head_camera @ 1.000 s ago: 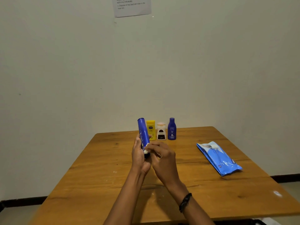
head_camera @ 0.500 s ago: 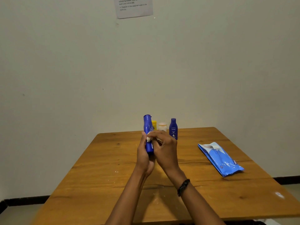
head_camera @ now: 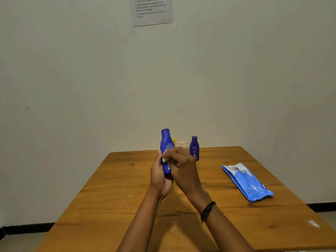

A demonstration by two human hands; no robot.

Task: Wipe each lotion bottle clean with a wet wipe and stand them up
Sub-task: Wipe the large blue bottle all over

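The lower part of the held blue lotion bottle [head_camera: 166, 142] is covered by the left hand [head_camera: 160, 176] and right hand [head_camera: 182, 169]. Only a scrap of the wet wipe [head_camera: 164, 159] shows between them. The yellow bottle [head_camera: 174, 142] and the pale-capped bottle [head_camera: 182, 144] are mostly hidden behind. The wall notice [head_camera: 151, 10] is cut off at the top edge, its print blurred.

Bare forearms, no sleeves, black wristband [head_camera: 207, 211] on right wrist

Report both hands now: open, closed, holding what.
Left hand: closed around the tall blue bottle, held upright above the table.
Right hand: closed on a white wet wipe, pressed against that bottle.
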